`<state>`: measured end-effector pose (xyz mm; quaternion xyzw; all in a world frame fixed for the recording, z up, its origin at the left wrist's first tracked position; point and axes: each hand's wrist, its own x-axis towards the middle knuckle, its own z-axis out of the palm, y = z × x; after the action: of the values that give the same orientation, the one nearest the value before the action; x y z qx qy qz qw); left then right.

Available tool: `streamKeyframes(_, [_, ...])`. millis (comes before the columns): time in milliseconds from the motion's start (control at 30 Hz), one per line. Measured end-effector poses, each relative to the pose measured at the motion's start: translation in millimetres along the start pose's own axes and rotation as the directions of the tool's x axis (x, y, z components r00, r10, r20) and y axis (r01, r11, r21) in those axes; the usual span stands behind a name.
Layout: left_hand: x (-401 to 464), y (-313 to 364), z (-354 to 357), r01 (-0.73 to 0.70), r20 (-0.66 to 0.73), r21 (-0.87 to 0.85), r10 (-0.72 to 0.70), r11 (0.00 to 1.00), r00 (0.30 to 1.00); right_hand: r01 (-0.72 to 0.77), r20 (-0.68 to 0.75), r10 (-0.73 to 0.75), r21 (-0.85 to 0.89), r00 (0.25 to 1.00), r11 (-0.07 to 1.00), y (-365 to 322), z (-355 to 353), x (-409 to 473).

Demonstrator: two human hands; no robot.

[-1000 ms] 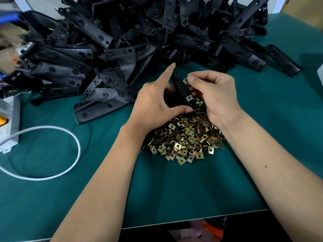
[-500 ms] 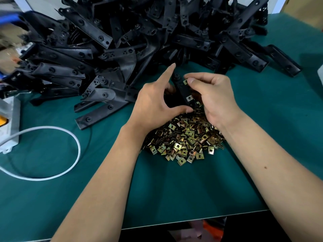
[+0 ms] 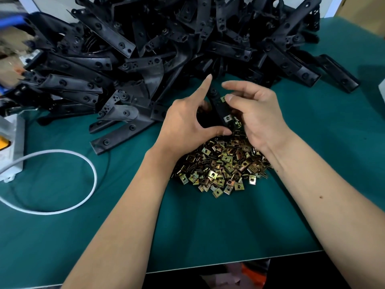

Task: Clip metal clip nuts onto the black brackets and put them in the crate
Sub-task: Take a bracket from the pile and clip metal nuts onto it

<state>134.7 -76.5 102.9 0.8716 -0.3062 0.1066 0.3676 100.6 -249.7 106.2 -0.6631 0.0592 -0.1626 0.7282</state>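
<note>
Nearest you, your two forearms reach in over the green table mat [image 3: 208, 226]. Just past your wrists lies the heap of brass-coloured clip nuts [image 3: 220, 163], with both wrists crossing above its far edge and hiding part of it.

Above that heap your left hand [image 3: 185, 124] grips the black bracket [image 3: 217, 105], thumb curled under its lower end and index finger stretched straight up along its left side. Your right hand [image 3: 256, 115] is on the bracket's right edge, thumb pressing at the upper clip nut [image 3: 223, 98], the other fingers curled loosely over it. A second clip nut [image 3: 228, 118] already sits lower on the same edge. How firmly the right fingers pinch, you cannot tell; the hand covers the contact.

To your left a white cable [image 3: 83, 163] loops across the mat from a white box [image 3: 12, 142] at the edge.

Farthest back, the big tangled pile of black brackets [image 3: 166, 49] spreads across the whole rear of the table, its nearest pieces lying just beside your left hand.
</note>
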Motion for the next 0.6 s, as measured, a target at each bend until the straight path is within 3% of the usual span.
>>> streamKeyframes(600, [0.3, 2.6, 5.7, 0.05, -0.034, 0.012, -0.05, 0.999, 0.998, 0.078, -0.021, -0.083, -0.189, 0.996, 0.979, -1.7, 3.3, -1.2])
